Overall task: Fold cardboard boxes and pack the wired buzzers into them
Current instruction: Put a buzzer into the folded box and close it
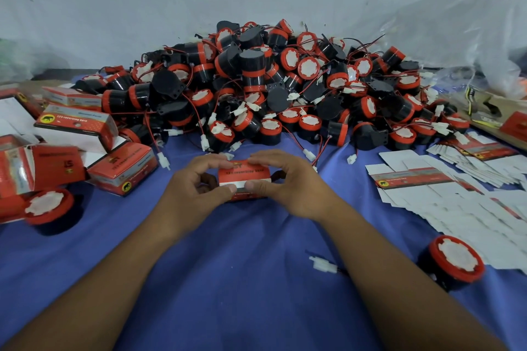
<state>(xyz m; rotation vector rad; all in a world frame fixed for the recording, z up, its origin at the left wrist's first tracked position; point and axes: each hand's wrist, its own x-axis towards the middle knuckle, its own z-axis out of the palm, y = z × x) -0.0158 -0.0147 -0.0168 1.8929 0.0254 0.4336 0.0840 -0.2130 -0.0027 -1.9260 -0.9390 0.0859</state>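
Observation:
A small red cardboard box (243, 178) sits on the blue cloth at the centre, held between both hands. My left hand (196, 188) grips its left end, thumb on the white flap at the front and fingers curled over the top. My right hand (288, 185) grips the right end the same way. What is inside the box is hidden. A large heap of black-and-red wired buzzers (256, 88) rises just behind the hands. One loose buzzer (453, 261) lies at the near right, its white connector (323, 263) beside my right forearm. Another buzzer (48, 208) lies at the left.
Several folded red boxes (119, 171) are stacked at the left. Flat unfolded box blanks (445, 188) spread over the right side. A blue cloth (242, 265) covers the table, a clear plastic bag (456, 37) stands at the back right, and a grey wall runs behind.

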